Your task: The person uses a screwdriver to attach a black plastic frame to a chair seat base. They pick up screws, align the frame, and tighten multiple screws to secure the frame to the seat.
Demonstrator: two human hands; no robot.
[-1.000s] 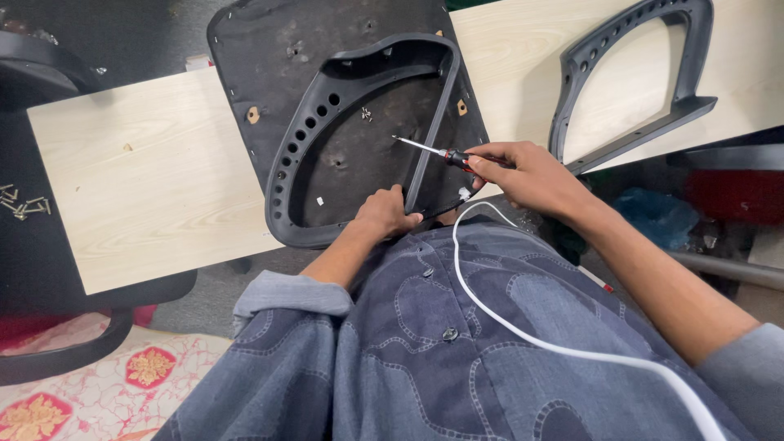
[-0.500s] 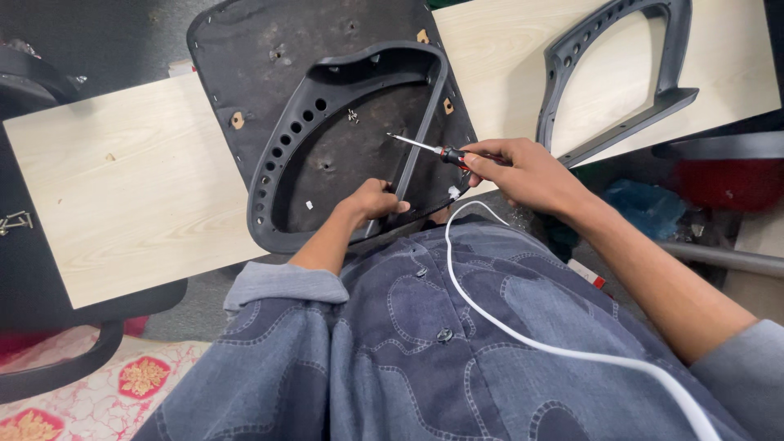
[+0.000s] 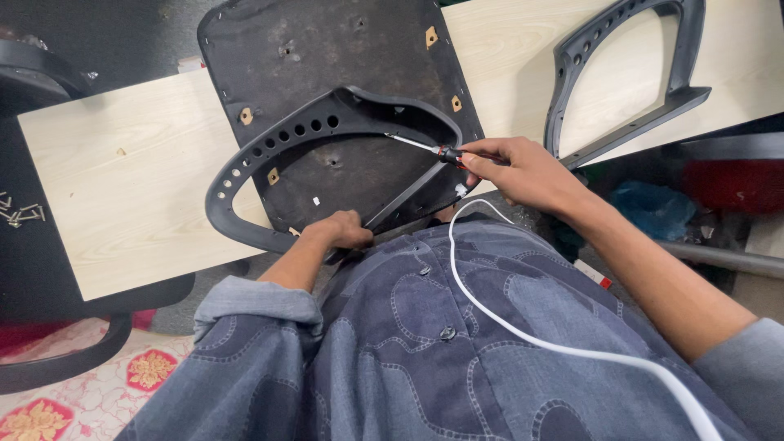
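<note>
A black chair seat base [image 3: 327, 57] lies upside down on a pale wooden board [image 3: 131, 188]. A dark grey curved armrest [image 3: 269, 143] with a row of holes rests on top of it. My left hand [image 3: 339, 233] grips the near lower edge of this armrest. My right hand [image 3: 523, 167] holds a screwdriver [image 3: 425, 149] with a black and red handle. Its metal tip points left at the armrest's inner edge.
A second grey armrest [image 3: 621, 73] lies on the board at the right. Loose screws [image 3: 20, 211] sit on a black surface at the far left. A white cable [image 3: 523, 327] runs across my blue patterned shirt. A patterned mat [image 3: 98, 384] covers the floor at lower left.
The view has shifted, so the seat base and armrest sit further right and lower in frame. My right hand keeps the screwdriver at the armrest; my left hand stays on its near edge.
</note>
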